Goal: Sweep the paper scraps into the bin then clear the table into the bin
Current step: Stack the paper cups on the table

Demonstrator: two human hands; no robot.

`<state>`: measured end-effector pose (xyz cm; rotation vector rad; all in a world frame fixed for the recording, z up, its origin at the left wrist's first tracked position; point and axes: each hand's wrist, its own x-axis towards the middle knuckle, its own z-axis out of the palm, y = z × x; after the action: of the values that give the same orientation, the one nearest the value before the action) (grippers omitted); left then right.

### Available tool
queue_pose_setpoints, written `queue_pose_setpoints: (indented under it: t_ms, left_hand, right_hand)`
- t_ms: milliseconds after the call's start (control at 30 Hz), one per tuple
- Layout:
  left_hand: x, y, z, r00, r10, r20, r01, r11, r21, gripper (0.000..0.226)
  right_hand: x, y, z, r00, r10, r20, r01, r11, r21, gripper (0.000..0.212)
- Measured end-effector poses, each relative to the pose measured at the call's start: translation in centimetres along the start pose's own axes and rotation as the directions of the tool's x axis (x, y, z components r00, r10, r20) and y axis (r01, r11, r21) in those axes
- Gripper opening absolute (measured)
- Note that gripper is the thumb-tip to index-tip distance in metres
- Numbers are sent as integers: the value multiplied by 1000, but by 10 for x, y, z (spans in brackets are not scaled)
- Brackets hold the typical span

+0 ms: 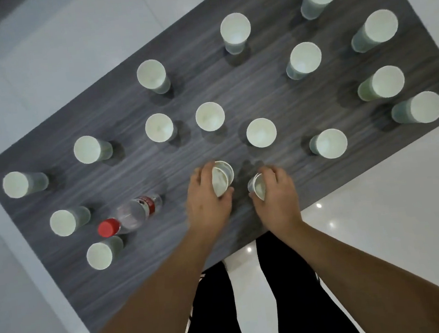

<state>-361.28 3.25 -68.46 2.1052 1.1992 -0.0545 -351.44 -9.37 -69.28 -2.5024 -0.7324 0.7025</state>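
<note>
Several white paper cups stand upright across a dark grey wood-grain table (273, 97). Near the table's front edge, my left hand (206, 200) grips a stack of nested paper cups (221, 178), tilted toward me. Just to the right, my right hand (277, 195) holds a single paper cup (257, 186), also tilted. The two hands are a short gap apart. No bin and no paper scraps are in view.
A clear plastic bottle with a red cap (131, 214) lies on its side at the front left, between two cups (66, 222) (101, 255). Pale glossy floor surrounds the table. My legs stand at the front edge.
</note>
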Motion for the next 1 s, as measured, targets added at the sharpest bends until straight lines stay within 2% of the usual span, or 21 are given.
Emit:
queue_pose_setpoints:
  t_ms: [100,200,300,367,433,567,700,767,900,1000]
  left_hand:
    - [7,-3,15,1000,-3,26,2,999,37,69]
    - [17,-5,25,993,41,110,-45,998,41,70]
    - [25,-4,32,979,13,204,-33,995,98,72]
    - [29,10,28,982,-16,190,-1,996,90,70]
    - [32,32,18,989,3,147,-12,998,62,68]
    - [36,88,-3,995,90,46,-88,995,-41,66]
    - [49,126,-6,983,181,-4,-181,981,-75,64]
    - [58,130,3,982,188,28,-186,980,-67,64]
    - [72,109,39,974,152,169,-155,988,5,71]
    - [72,97,52,968,142,206,-153,987,40,73]
  right_hand:
    - [11,13,5,1000,-19,4,19,996,-82,65]
    - [11,25,11,987,-40,158,67,984,-165,73]
    - [8,37,11,960,30,278,9,990,-138,74]
    - [11,41,-4,967,82,241,-63,994,-83,71]
    - [15,41,-27,983,111,146,-107,994,-36,68]
    - [23,36,-83,993,111,-35,-112,993,-28,68]
    - [40,45,-126,960,176,-216,-188,981,-38,70]
    - [50,56,-132,953,205,-222,-226,971,-74,68]
    - [68,83,-114,951,297,-90,-308,938,-157,71]
    - [72,96,-98,950,312,-11,-311,940,-140,74]
